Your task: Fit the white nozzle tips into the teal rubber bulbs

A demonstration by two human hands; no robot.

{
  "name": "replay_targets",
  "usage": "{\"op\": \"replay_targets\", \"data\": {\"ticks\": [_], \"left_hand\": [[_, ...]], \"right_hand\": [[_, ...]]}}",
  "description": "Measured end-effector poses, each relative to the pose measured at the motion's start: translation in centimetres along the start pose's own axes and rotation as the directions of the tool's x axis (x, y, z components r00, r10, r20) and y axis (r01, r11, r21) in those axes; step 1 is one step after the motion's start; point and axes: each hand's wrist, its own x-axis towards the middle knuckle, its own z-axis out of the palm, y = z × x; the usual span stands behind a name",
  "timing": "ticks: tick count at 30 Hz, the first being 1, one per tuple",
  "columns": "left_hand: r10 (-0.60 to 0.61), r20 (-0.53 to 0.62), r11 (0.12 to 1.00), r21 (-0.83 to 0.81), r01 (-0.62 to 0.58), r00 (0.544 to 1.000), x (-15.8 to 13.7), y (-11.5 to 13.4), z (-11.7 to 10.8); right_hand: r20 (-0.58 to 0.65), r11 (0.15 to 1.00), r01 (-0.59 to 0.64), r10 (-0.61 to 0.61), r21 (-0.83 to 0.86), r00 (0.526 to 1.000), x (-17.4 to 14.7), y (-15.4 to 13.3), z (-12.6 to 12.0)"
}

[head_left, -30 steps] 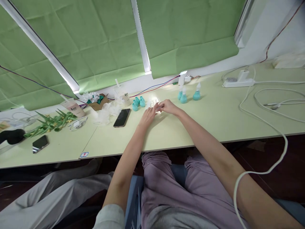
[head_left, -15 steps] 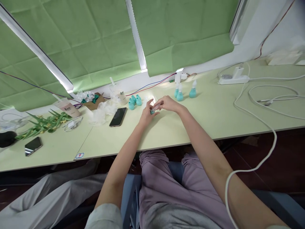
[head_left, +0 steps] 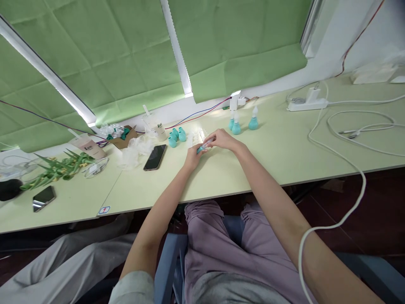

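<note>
Over the middle of the table, my left hand [head_left: 191, 157] is closed around a small teal bulb-shaped piece [head_left: 200, 149]. My right hand [head_left: 221, 138] pinches a small clear tip [head_left: 206, 143] at the upper end of that piece. The tip and the teal piece meet between my hands; whether they are joined, I cannot tell. Left of my hands stands a cluster of several open-topped teal pieces [head_left: 181, 135]. To the right, three teal pieces carry whitish pointed tops, among them a front one [head_left: 236, 128] and a separate one [head_left: 253, 123].
A black phone [head_left: 155, 157], crumpled clear plastic [head_left: 134, 151] and a drink cup [head_left: 160, 131] lie to the left. Beyond are an open carton [head_left: 128, 137] and green stems [head_left: 63, 165]. A power strip [head_left: 308, 104] with a white cable [head_left: 344, 159] occupies the right. A seated person's grey-trousered leg [head_left: 79, 261] is at left.
My left fingers have closed further around the teal piece, which now tilts toward my right hand. My right hand keeps its pinch on the tip. The view has shifted slightly.
</note>
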Motion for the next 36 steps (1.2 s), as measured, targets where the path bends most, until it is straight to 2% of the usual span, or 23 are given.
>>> {"op": "replay_targets", "data": {"ticks": [8, 14, 21, 27, 29, 31, 34, 36], "left_hand": [[0.014, -0.003, 0.998, -0.066, -0.014, 1.0, 0.0, -0.3, 0.2], [0.047, -0.047, 0.992, -0.115, -0.052, 0.998, -0.1, -0.1, 0.3], [0.04, 0.023, 0.995, -0.088, -0.038, 0.999, -0.5, 0.7, 0.2], [0.036, -0.015, 0.98, -0.195, -0.038, 0.999, -0.4, 0.4, 0.5], [0.023, -0.021, 0.973, -0.23, -0.027, 1.0, -0.2, 0.4, 0.5], [0.003, -0.062, 0.962, -0.271, -0.02, 0.998, 0.1, 0.4, 0.3], [-0.018, -0.217, 0.919, -0.387, -0.069, 0.976, 0.4, 0.7, -0.4], [-0.027, -0.323, 0.86, -0.49, -0.143, 0.946, 0.5, 1.0, -0.9]], "right_hand": [[-0.009, 0.996, 0.006, -0.007, -0.09, 1.0, 0.2, -0.3, 0.2], [-0.005, 0.998, 0.008, -0.009, -0.058, 1.0, 0.3, -0.9, 0.4], [0.115, 0.986, -0.008, 0.027, -0.164, 0.993, 0.9, -1.7, -0.1], [0.072, 0.984, -0.019, 0.032, -0.177, 0.997, 0.5, -1.8, 0.5], [0.057, 0.992, -0.008, 0.015, -0.124, 0.998, 0.3, -1.3, 0.1], [-0.014, 1.0, 0.013, -0.013, -0.011, 1.0, 0.1, -0.8, -0.5], [-0.192, 0.962, 0.077, -0.026, 0.262, 0.981, -0.1, -0.2, -0.9], [-0.226, 0.914, 0.087, 0.005, 0.395, 0.974, 0.0, 0.1, -0.2]]}}
